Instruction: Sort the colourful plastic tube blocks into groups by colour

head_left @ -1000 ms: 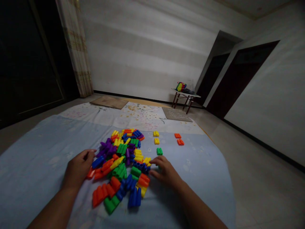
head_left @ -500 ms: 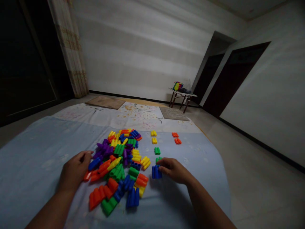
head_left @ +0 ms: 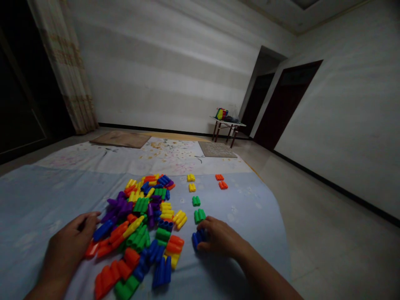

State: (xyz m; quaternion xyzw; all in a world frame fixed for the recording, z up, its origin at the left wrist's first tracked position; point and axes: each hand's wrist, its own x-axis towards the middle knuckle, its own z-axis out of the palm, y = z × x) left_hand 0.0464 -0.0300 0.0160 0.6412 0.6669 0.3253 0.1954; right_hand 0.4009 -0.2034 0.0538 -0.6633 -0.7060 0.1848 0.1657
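One blue plastic block of joined tubes [head_left: 196, 241], partly hidden, is nearer to the right edge of the pale blue cloth [head_left: 250, 233] than the multicoloured heap of similar blocks [head_left: 139, 238]. Farther lie two green blocks [head_left: 200, 216], two yellow blocks [head_left: 192, 188] and two orange blocks [head_left: 223, 185].

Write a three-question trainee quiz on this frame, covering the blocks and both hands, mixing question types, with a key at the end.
1. Which colour is the block in the grip of the right hand?
A) purple
B) blue
C) orange

2. True or false: the left hand is beside the pile, on the side away from the separate yellow pair.

3. Fill in: between that yellow pair and the block in question 1 lie two ____.

Key: 1. B; 2. True; 3. green blocks.
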